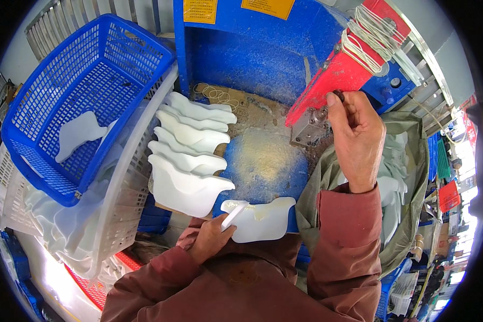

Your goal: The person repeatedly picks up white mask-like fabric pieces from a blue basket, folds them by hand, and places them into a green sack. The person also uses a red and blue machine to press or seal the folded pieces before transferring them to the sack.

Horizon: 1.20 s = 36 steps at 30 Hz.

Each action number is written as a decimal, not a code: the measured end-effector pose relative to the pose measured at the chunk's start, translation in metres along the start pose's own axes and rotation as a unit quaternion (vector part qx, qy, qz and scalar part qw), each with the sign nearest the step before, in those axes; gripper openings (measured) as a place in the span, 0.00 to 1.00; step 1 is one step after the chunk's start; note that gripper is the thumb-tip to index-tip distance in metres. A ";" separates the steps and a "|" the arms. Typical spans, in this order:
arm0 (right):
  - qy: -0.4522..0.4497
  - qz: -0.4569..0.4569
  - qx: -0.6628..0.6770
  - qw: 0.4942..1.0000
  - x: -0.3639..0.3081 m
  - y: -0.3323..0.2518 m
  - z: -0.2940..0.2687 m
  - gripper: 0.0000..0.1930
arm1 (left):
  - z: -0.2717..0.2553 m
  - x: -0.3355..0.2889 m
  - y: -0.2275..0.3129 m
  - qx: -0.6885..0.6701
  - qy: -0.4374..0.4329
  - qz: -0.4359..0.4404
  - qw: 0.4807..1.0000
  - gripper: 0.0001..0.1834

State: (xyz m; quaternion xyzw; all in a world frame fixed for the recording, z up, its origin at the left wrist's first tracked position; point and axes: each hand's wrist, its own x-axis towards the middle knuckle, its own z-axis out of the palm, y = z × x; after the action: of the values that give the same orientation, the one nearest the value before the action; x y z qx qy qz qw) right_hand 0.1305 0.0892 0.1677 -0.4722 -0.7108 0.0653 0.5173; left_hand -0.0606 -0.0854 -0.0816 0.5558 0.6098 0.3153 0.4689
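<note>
At the near edge of the work surface, my left hand (212, 239) is closed on the left end of a curved white plastic part (265, 222), around a narrow white strip at that end. I cannot tell whether the strip belongs to the part. A pale yellowish smear marks the part's upper face. Raised to the right, my right hand (357, 131) pinches a small dark knob (338, 96) above a metal block (308, 129) beside a red machine arm (333, 72). Several similar white parts (190, 188) stand in a row left of a blue patch strewn with pale powder (263, 161).
A blue basket (53, 70) holding white pieces rests at the left on a larger white crate (126, 204). At the right, an open greenish sack (316, 188) contains more white parts. A blue machine panel (241, 61) rises behind. Pale cord (373, 37) wraps the red arm.
</note>
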 end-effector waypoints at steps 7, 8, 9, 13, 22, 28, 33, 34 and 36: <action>-0.015 0.003 0.004 1.000 -0.001 -0.001 -0.003 0.09 | -0.006 -0.004 0.008 0.023 0.003 -0.035 0.999 0.18; -0.012 -0.006 0.020 1.000 0.000 0.000 -0.002 0.09 | -0.006 -0.006 0.007 0.015 0.000 -0.050 0.999 0.18; -0.012 -0.018 0.015 1.000 0.000 0.001 -0.003 0.09 | -0.006 -0.007 0.005 0.007 -0.004 -0.065 0.998 0.17; -0.002 -0.060 -0.011 0.998 0.003 0.006 -0.004 0.10 | -0.004 -0.006 -0.010 -0.051 0.010 -0.065 0.997 0.15; -0.015 -0.025 -0.027 0.999 -0.008 0.016 -0.021 0.13 | 0.005 -0.009 -0.029 -0.198 0.042 -0.092 0.975 0.18; -0.114 0.125 0.059 0.984 -0.108 0.038 -0.052 0.10 | -0.013 -0.021 -0.012 -0.103 0.078 -0.095 0.987 0.16; -0.299 0.249 0.236 0.891 -0.213 0.029 -0.022 0.11 | -0.045 -0.042 0.040 -0.376 0.096 -0.032 0.921 0.20; -0.321 0.291 0.297 0.851 -0.226 0.025 -0.012 0.15 | -0.051 -0.043 0.050 -0.438 0.077 -0.031 0.895 0.23; -0.369 0.378 0.440 0.726 -0.240 0.016 0.001 0.17 | -0.050 -0.037 0.065 -0.494 0.003 0.022 0.869 0.25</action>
State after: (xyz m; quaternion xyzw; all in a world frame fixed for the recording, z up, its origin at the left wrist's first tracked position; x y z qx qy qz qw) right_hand 0.1437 -0.0793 -0.0041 -0.3603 -0.4997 0.7298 0.2963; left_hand -0.0845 -0.1025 0.0036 0.2636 0.3634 0.5876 0.6732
